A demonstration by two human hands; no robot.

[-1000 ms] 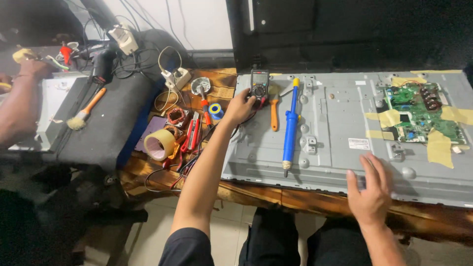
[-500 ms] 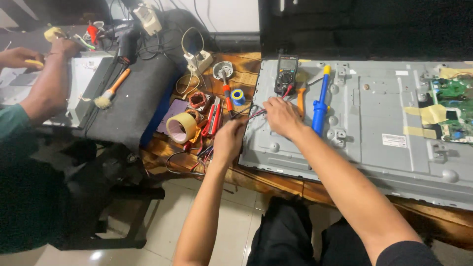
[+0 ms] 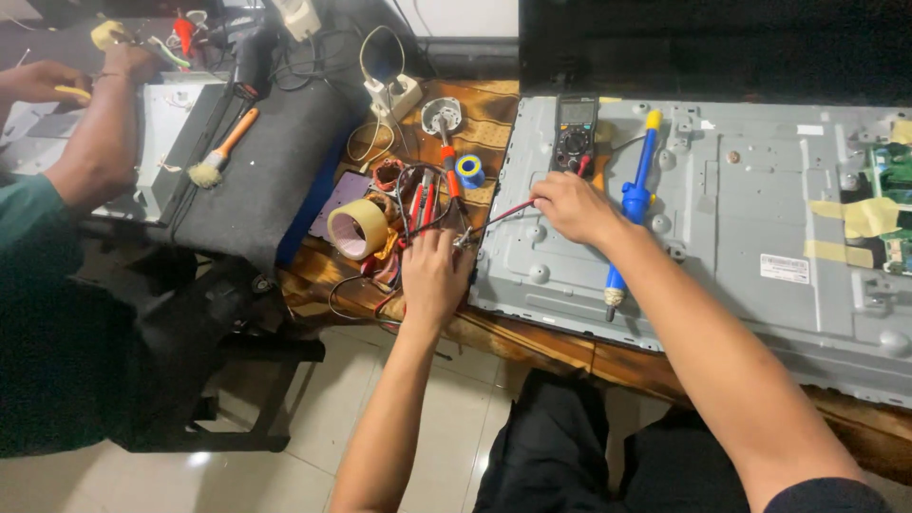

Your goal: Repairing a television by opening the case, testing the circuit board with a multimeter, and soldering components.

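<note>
My left hand (image 3: 432,271) rests at the table's front edge on a tangle of red and black test leads (image 3: 423,204), with its fingers curled over them. On the grey metal back panel (image 3: 741,218) my right hand (image 3: 570,204) pinches a red test lead (image 3: 508,212) just below a black multimeter (image 3: 575,133). A blue-handled screwdriver (image 3: 632,199) lies on the panel right beside my right hand.
A roll of tan tape (image 3: 358,228), a small blue reel (image 3: 469,171) and red-handled tools lie left of the panel. A brush (image 3: 220,150) lies on a black mat. Another person's arm (image 3: 95,142) works at a metal box on the far left. A green circuit board (image 3: 893,171) sits at the right.
My right hand came from the panel's right front to beside the multimeter and took the red lead. My left hand dropped from the multimeter to the leads. The view shifted left.
</note>
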